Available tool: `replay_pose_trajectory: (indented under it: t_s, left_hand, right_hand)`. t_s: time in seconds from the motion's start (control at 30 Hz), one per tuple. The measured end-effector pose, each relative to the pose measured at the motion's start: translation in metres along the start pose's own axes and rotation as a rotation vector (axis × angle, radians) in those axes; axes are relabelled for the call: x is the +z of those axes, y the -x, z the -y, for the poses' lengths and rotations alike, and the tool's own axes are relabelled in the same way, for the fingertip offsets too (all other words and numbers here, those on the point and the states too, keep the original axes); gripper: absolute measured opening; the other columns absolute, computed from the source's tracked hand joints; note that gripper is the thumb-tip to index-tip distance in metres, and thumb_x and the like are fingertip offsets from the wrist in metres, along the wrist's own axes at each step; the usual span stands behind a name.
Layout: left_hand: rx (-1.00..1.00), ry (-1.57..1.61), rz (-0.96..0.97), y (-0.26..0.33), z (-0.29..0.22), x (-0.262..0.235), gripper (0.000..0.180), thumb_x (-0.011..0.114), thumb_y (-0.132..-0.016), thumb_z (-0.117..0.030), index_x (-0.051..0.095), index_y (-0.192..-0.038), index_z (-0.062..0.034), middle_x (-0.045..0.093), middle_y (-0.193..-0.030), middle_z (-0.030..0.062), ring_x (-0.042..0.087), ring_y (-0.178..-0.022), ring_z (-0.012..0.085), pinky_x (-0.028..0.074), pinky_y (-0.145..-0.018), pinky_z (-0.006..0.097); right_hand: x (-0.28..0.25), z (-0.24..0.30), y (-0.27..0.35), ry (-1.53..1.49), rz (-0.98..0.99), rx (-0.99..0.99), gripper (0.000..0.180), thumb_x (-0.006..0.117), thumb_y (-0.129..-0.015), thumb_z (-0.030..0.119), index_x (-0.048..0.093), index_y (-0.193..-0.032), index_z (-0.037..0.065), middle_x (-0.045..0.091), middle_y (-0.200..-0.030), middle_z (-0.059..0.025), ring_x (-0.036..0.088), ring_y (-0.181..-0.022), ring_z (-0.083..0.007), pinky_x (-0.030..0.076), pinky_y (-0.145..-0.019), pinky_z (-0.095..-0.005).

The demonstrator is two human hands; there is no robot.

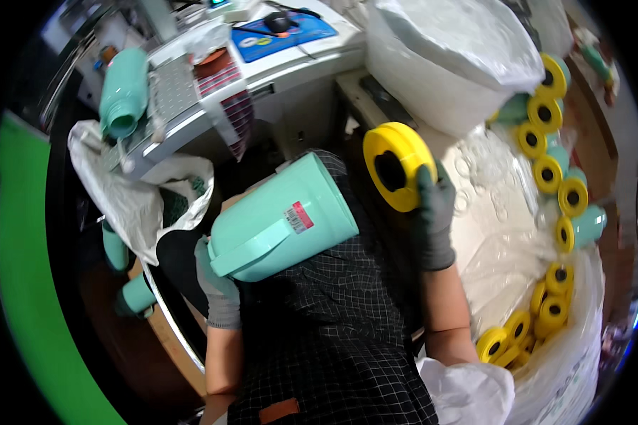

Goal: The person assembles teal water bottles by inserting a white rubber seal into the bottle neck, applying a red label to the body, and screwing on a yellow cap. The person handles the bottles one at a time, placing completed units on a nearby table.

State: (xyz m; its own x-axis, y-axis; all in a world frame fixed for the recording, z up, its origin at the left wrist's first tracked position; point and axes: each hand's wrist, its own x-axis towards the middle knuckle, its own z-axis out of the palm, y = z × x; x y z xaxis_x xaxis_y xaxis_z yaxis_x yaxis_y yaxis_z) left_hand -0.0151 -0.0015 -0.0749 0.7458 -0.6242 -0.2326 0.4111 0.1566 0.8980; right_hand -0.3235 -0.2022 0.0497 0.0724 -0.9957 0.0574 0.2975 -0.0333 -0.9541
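- Well, my left hand (220, 290) is grasping the base end of the teal jug (262, 209), close to the lower end of its handle (255, 248); some of my fingers are disappearing behind the wall, so I cannot tell how firmly they are closing.
- My right hand (436, 212) is gripping the yellow lid (404, 166) by its near edge, with the dark centre facing toward the jug side.
- The jug is looking like a light, fairly stiff plastic shell, so I am judging that it would bear a steady squeeze without denting.
- Its smooth, glossy wall is probably being a little slippery, though my gloves should be helping; the handle is offering the surest hold, with the base as a second choice.
- The lid is seeming light and rigid too, and its thick rim is giving my fingers a good place to pinch; I am not expecting either piece to be fragile.
- The jug is lying tilted above my apron (361, 283), stretching from my left hand up toward the right one, its wide end pointing to the lid's side.
- The lid is sitting just beyond my right fingers, apart from the jug, with a gap between them.
- More yellow lids (517, 326) are lying to the right of my right hand, nearer my body.
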Motion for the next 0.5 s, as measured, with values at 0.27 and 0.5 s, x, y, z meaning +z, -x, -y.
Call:
replay_pose_trajectory:
  t_s: [0.27, 0.5]
  left_hand:
    - [-0.140, 0.236, 0.029, 0.032, -0.007, 0.000, 0.033, 0.053, -0.108, -0.037, 0.064, -0.117, -0.0069, 0.066, -0.109, -0.0002, 0.063, -0.103, 0.0142, 0.051, -0.095, 0.032]
    - [-0.291, 0.424, -0.058, 0.024, -0.005, 0.004, 0.022, 0.051, -0.106, -0.029, 0.059, -0.092, -0.0133, 0.059, -0.089, -0.0023, 0.058, -0.085, 0.0106, 0.051, -0.081, 0.028]
  right_hand:
    - [0.046, -0.033, 0.022, 0.487, 0.517, -0.653, 0.066, 0.079, -0.085, 0.037, 0.065, -0.135, -0.004, 0.057, -0.108, -0.0120, 0.058, -0.095, -0.0205, 0.050, -0.082, -0.0321]
    - [0.037, -0.028, 0.030, 0.539, 0.556, -0.634, 0.057, 0.063, -0.097, 0.038, 0.065, -0.134, -0.005, 0.061, -0.105, -0.0126, 0.058, -0.093, -0.0207, 0.049, -0.083, -0.0328]
